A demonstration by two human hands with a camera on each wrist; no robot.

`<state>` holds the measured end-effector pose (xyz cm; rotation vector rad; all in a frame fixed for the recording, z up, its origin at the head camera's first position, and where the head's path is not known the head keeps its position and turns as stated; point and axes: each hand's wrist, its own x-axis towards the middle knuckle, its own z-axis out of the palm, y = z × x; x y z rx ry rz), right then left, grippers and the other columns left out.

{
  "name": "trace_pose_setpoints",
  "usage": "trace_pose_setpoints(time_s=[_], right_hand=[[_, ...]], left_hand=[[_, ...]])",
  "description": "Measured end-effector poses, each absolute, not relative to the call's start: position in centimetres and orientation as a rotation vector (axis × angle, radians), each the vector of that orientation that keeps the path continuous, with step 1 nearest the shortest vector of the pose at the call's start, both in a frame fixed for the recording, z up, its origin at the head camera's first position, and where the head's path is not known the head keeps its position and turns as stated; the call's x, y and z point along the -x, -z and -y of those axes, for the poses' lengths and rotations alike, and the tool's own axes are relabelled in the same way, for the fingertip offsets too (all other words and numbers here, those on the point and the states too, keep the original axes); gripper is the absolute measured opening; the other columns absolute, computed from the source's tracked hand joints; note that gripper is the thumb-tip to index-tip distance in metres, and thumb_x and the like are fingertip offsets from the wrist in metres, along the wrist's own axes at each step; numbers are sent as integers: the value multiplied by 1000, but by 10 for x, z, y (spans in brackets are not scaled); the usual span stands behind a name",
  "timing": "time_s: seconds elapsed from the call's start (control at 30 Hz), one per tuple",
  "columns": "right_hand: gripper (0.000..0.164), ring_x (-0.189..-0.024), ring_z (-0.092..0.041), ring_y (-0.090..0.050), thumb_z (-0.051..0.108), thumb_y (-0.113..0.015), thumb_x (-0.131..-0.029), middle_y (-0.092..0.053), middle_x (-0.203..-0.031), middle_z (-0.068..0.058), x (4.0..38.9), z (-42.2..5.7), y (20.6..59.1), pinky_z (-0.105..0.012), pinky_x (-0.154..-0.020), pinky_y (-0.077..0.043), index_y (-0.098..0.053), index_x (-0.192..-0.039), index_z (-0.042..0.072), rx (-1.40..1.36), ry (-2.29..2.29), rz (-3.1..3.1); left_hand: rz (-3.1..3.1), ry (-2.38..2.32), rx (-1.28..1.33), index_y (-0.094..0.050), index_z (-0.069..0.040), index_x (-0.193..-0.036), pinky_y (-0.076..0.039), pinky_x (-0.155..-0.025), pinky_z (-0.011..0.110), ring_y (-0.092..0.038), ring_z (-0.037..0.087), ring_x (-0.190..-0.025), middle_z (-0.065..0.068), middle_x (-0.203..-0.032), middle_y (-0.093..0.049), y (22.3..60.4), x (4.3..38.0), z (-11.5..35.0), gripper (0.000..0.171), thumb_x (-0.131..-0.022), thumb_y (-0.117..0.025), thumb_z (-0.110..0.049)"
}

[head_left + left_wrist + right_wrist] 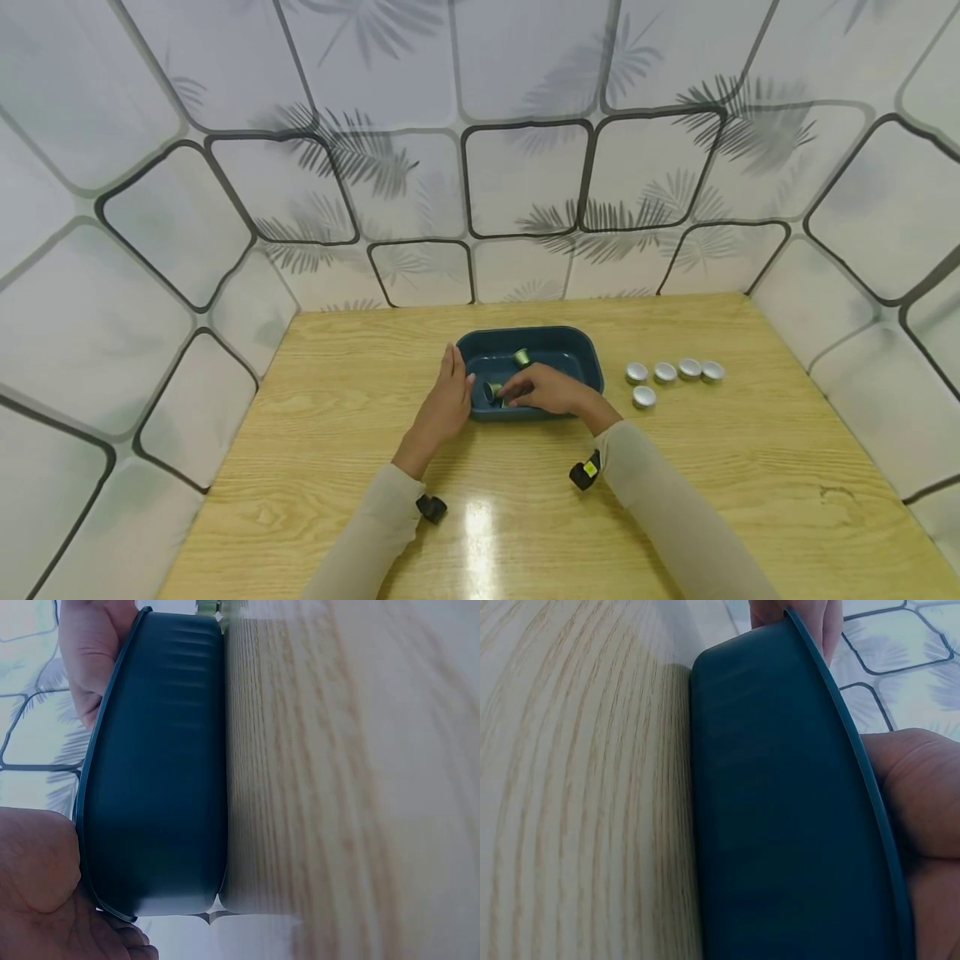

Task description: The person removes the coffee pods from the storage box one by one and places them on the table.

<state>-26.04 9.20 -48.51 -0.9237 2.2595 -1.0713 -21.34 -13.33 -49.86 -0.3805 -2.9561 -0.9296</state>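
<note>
A dark teal rectangular tray (536, 412) sits on the wooden table, and its outer side wall fills much of both wrist views. My left hand (444, 400) rests along its left end, fingers extended and together at the rim. Reaching over the front rim, my right hand (549, 390) has bent fingers low inside the tray. Its fingertips are right at a small green capsule (491, 392) that lies tipped on its side; I cannot tell if they pinch it. Another green capsule (522, 358) is farther back in the tray. The right wrist view hides the right fingertips behind the wall.
Right of the tray, several small silver-white round cups (664, 372) are in a rough row, with one silver-white cup (643, 397) in front. The wooden table (337, 467) meets patterned cloth walls (525, 183) at the back and sides.
</note>
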Motion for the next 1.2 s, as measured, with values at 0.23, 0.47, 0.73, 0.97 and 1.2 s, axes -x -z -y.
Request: trace_pose_setpoints(time_s=[0.23, 0.47, 0.73, 0.97, 1.2], right_hand=[[25, -106, -24, -69, 1, -64, -99, -72, -118, -12, 262, -90, 485, -34, -88, -57, -72, -123, 0, 922, 1072, -2231], [22, -106, -22, -69, 7, -63, -101, -72, -116, -9, 263, -90, 485, -36, -89, -56, -73, -120, 1, 924, 1036, -2246], [21, -102, -20, -70, 10, -64, -101, -73, -112, -7, 262, -90, 486, -36, -87, -56, -74, -116, 1, 909, 1068, -2232], [16, -95, -26, -71, 1, -65, -98, -74, -103, -11, 260, -90, 483, -33, -81, -57, -73, -111, -4, 873, 1126, -2218], [13, -91, -24, -71, -2, -68, -95, -74, -97, -9, 260, -89, 484, -31, -78, -57, -73, -107, -5, 861, 1166, -2226]], left_hand=[[2952, 924, 375, -8, 13, -157, -32, -117, 48, -19, 38, -152, 29, -166, 0, 499, 213, 133, 63, -113, -35, -22], [2963, 939, 365, -6, 11, -158, -32, -117, 48, -18, 38, -152, 28, -166, 1, 496, 212, 132, 63, -113, -34, -23], [2970, 942, 357, -6, 11, -158, -32, -117, 48, -17, 38, -152, 26, -167, 3, 494, 211, 132, 63, -113, -34, -23], [2969, 930, 367, -5, 11, -158, -35, -115, 48, -20, 38, -151, 26, -167, 3, 498, 212, 132, 63, -113, -33, -24], [2961, 930, 370, -5, 11, -158, -38, -113, 49, -22, 39, -150, 26, -167, 3, 498, 212, 132, 63, -113, -34, -23]])
